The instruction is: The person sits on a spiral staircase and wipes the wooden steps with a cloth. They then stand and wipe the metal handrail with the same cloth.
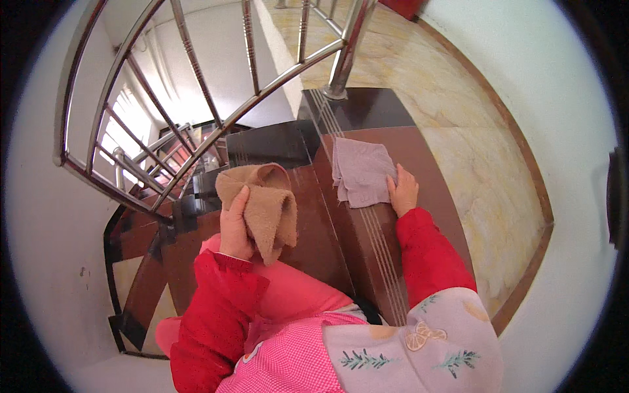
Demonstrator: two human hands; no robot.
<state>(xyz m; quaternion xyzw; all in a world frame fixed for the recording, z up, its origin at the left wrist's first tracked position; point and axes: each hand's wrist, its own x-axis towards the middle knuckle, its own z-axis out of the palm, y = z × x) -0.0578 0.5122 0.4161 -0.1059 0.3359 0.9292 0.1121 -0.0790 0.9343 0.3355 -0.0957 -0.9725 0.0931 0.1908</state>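
Note:
My left hand (236,228) grips a folded, fuzzy brown cloth (268,206), thumb on top, raised over the stairs. Its lower corners hang loose. To the right, a folded greyish-lilac cloth (364,172) lies across the ridged nosing of the top step (435,196). My right hand (405,190) has the right edge of that cloth between thumb and fingers; the undersides of the fingers are hidden.
A stainless steel stair railing (255,98) curves down on the left, its post (339,73) standing on a black tile border (378,105). Reddish-brown steps (314,221) descend leftward. Marbled floor tiles (484,162) and a white wall (575,172) lie right.

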